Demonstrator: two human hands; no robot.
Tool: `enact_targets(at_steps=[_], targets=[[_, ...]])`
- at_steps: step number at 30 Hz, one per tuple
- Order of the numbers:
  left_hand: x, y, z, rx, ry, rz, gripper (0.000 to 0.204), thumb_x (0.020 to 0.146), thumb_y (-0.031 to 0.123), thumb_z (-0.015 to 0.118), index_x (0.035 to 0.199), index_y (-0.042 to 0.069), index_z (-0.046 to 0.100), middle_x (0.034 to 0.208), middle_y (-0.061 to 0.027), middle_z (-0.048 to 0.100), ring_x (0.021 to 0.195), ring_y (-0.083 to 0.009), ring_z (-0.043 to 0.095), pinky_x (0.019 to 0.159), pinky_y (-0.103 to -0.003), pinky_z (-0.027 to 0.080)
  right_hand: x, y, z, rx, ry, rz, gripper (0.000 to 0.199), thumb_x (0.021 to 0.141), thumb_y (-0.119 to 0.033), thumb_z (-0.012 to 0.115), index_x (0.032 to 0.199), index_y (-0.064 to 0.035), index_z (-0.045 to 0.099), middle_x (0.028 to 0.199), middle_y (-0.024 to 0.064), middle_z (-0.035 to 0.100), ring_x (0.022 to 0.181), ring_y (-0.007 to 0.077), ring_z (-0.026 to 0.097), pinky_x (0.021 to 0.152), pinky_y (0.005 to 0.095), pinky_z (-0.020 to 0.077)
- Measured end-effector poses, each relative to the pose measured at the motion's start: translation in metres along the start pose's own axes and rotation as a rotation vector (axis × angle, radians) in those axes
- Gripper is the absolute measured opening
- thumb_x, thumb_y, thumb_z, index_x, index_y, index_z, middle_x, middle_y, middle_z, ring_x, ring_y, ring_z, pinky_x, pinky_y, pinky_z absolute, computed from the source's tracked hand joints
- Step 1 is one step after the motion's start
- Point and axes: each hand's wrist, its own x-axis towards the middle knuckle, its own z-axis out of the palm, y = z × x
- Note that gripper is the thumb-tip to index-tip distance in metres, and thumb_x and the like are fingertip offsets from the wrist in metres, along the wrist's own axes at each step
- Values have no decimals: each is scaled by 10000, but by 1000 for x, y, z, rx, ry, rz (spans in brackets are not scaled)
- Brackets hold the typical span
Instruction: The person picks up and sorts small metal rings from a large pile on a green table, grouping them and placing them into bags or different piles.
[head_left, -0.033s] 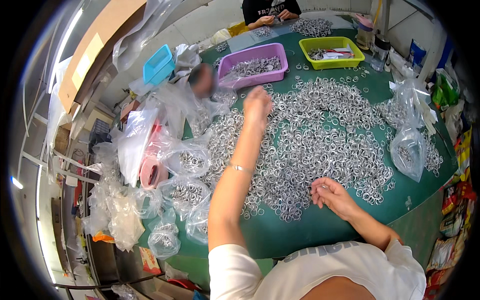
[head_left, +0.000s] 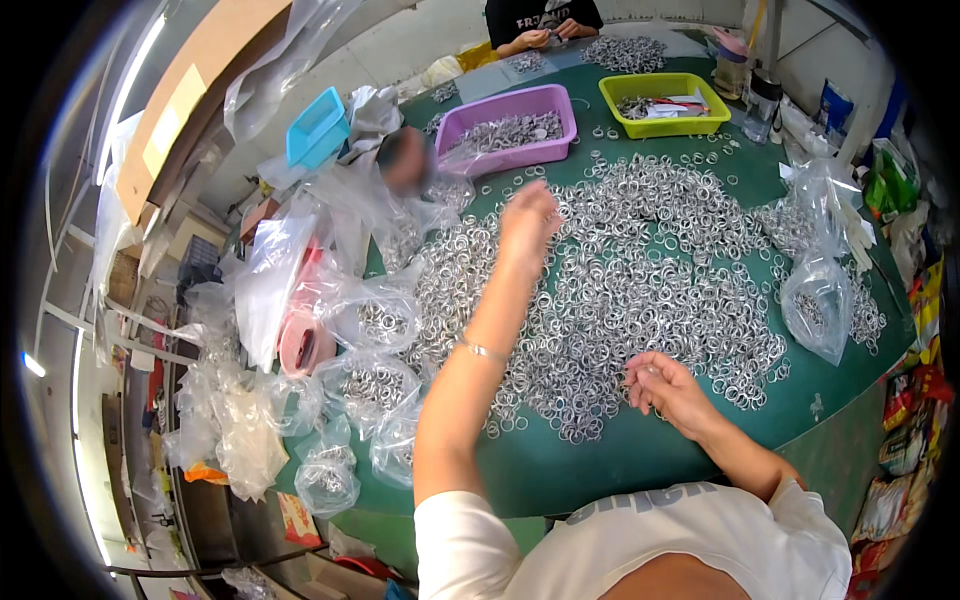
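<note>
A wide spread of silver metal rings (head_left: 660,300) covers the middle of the green table. My left hand (head_left: 530,218) reaches over the far left part of the rings, just short of the purple tray (head_left: 560,150). Its fingers look bent but are smeared, and whether they hold anything cannot be seen. At the near edge of the rings, my right hand (head_left: 664,386) has curled fingers drawn toward the thumb. Something small and pale shows at those fingertips, too small to make out.
The purple tray holds small metal parts; a yellow-green tray (head_left: 655,128) stands to its right. Clear plastic bags of rings (head_left: 372,388) crowd the left side, and another bag (head_left: 818,300) lies at right. Across the table sits a person (head_left: 545,25) handling small parts.
My left hand has shifted slightly right and nearer to me over the rings. The right hand has barely moved.
</note>
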Motion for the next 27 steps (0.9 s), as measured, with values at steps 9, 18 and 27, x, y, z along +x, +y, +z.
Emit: enact_targets(at_steps=[9, 18, 27], targets=[[-208, -96, -10, -851, -240, -594, 303, 948, 255, 415, 1137, 34, 501, 1035, -81, 567, 931, -188, 550, 841, -331, 464, 2, -9, 42, -1147, -26, -707, 360, 768, -78, 636, 1102, -17, 516, 1007, 120, 564, 903, 261, 537, 752, 351, 426], [-232, -10, -142, -17, 471, 167, 299, 860, 60, 506, 1145, -30, 505, 968, -62, 572, 866, -148, 554, 743, -268, 475, -9, 4, 29, -1057, -116, -561, 222, 758, -49, 634, 967, 6, 583, 896, 137, 585, 849, 300, 549, 777, 369, 420], [-232, -6, -148, 569, 788, 590, 391, 859, 14, 463, 1248, -13, 433, 1160, -125, 518, 1095, -201, 474, 938, -314, 356, -21, 10, -4, -1272, 140, -622, 144, 745, -8, 630, 884, 7, 594, 876, 125, 581, 834, 291, 537, 750, 358, 424]])
